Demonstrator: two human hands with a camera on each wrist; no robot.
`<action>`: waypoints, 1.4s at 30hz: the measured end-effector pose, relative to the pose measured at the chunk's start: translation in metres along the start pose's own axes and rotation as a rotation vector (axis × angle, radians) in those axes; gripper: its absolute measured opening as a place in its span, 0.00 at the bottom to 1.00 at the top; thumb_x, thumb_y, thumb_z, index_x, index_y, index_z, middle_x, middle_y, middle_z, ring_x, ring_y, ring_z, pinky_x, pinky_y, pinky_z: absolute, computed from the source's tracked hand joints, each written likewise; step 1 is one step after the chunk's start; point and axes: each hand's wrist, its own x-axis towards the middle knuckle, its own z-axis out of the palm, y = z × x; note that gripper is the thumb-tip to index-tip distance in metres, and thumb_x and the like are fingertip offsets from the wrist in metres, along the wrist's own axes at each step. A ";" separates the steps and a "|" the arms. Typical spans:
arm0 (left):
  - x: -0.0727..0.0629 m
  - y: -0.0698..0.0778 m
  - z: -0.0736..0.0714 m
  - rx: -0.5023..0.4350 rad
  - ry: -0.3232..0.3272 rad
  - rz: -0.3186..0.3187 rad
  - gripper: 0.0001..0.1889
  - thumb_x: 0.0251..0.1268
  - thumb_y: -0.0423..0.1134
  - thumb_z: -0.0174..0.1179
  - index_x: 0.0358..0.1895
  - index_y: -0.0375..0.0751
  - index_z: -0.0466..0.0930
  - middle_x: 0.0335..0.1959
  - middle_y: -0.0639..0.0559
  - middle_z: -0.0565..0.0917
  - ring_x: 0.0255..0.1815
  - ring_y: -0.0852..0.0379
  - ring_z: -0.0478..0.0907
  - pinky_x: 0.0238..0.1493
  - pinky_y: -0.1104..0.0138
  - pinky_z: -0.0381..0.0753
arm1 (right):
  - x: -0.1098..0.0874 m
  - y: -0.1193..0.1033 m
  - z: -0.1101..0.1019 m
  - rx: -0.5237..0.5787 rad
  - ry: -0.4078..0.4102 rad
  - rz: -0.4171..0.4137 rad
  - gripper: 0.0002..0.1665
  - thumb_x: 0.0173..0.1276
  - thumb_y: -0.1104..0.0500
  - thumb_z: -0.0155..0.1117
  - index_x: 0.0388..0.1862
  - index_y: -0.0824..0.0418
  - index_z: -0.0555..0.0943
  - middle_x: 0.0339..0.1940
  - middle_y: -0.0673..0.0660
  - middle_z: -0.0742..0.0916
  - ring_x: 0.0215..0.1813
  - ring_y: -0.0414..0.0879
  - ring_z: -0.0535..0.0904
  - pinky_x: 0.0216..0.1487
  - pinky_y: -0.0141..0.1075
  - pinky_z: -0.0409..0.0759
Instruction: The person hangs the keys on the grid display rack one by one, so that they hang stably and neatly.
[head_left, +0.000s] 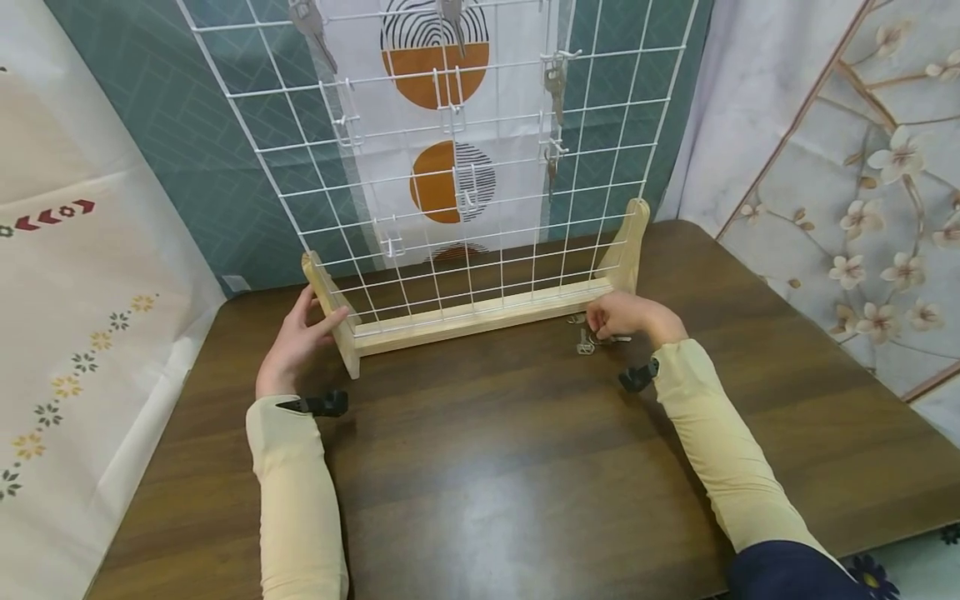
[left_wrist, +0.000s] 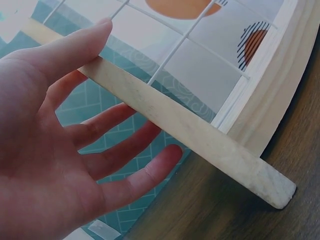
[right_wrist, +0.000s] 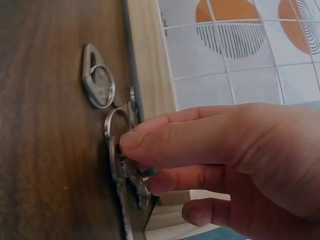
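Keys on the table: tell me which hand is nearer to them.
Right. The right hand is at the keys, touching them; the left hand is well off to their left, holding the left end of the wooden stand.

Floral curtains (head_left: 885, 208) beside a brown tabletop (head_left: 487, 467) suggest a homelike indoor corner.

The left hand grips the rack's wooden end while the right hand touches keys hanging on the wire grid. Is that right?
Not quite: the keys that the right hand touches are down on the table, not hanging on the wire grid, as the right wrist view shows. The left hand does grip the wooden end.
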 end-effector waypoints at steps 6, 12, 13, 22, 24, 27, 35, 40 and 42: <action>0.002 -0.003 0.000 0.010 0.000 -0.011 0.41 0.70 0.47 0.56 0.79 0.56 0.42 0.74 0.36 0.53 0.60 0.52 0.67 0.43 0.74 0.79 | -0.001 -0.002 0.000 -0.022 0.009 -0.020 0.06 0.54 0.71 0.63 0.25 0.62 0.76 0.22 0.52 0.79 0.27 0.41 0.71 0.32 0.33 0.70; 0.003 -0.003 0.000 0.022 -0.007 -0.010 0.41 0.70 0.48 0.56 0.79 0.57 0.41 0.75 0.37 0.53 0.66 0.45 0.63 0.43 0.75 0.78 | -0.001 -0.001 0.000 -0.052 -0.012 -0.033 0.06 0.56 0.71 0.61 0.26 0.62 0.75 0.22 0.51 0.78 0.28 0.41 0.70 0.34 0.33 0.70; 0.003 -0.003 0.000 0.022 -0.009 -0.009 0.41 0.70 0.48 0.56 0.79 0.57 0.41 0.75 0.36 0.53 0.66 0.44 0.63 0.42 0.75 0.78 | -0.001 -0.001 0.000 -0.056 -0.004 -0.045 0.06 0.55 0.71 0.60 0.26 0.62 0.75 0.22 0.51 0.78 0.27 0.40 0.70 0.33 0.33 0.69; 0.003 -0.001 0.001 0.018 -0.012 0.000 0.41 0.70 0.48 0.56 0.79 0.57 0.40 0.74 0.37 0.53 0.67 0.42 0.62 0.43 0.74 0.78 | -0.004 -0.004 -0.002 0.008 0.098 -0.077 0.06 0.58 0.72 0.59 0.28 0.63 0.75 0.22 0.53 0.77 0.27 0.42 0.70 0.32 0.35 0.68; 0.002 -0.001 0.001 0.020 -0.009 0.002 0.41 0.70 0.48 0.56 0.79 0.58 0.40 0.75 0.37 0.53 0.67 0.42 0.62 0.43 0.74 0.78 | -0.003 -0.004 -0.001 0.031 0.065 -0.050 0.04 0.59 0.70 0.62 0.30 0.64 0.76 0.24 0.53 0.80 0.29 0.42 0.72 0.34 0.35 0.71; 0.001 -0.002 0.000 0.018 -0.003 -0.001 0.41 0.70 0.48 0.56 0.79 0.58 0.40 0.75 0.37 0.53 0.67 0.42 0.62 0.43 0.74 0.78 | -0.001 -0.005 -0.001 0.057 -0.006 -0.018 0.05 0.60 0.66 0.67 0.32 0.64 0.79 0.26 0.55 0.83 0.30 0.41 0.75 0.35 0.34 0.74; 0.001 -0.004 0.001 0.008 -0.005 0.007 0.41 0.70 0.48 0.56 0.79 0.58 0.40 0.75 0.36 0.53 0.66 0.44 0.64 0.42 0.75 0.78 | -0.011 0.003 -0.009 0.072 -0.073 -0.061 0.10 0.62 0.72 0.55 0.39 0.65 0.82 0.36 0.58 0.86 0.39 0.45 0.79 0.39 0.36 0.77; 0.000 -0.003 0.000 0.015 0.001 0.004 0.41 0.70 0.49 0.56 0.79 0.58 0.40 0.75 0.37 0.53 0.65 0.44 0.63 0.43 0.74 0.78 | -0.012 0.005 -0.006 0.116 -0.122 -0.031 0.07 0.59 0.71 0.60 0.35 0.62 0.81 0.32 0.56 0.85 0.34 0.41 0.77 0.33 0.32 0.74; 0.001 -0.004 0.001 0.004 -0.008 0.004 0.41 0.70 0.49 0.56 0.79 0.58 0.40 0.74 0.37 0.54 0.66 0.44 0.64 0.44 0.73 0.78 | -0.011 0.005 -0.003 0.095 -0.111 -0.030 0.04 0.60 0.69 0.63 0.32 0.62 0.79 0.28 0.53 0.83 0.31 0.39 0.75 0.33 0.31 0.73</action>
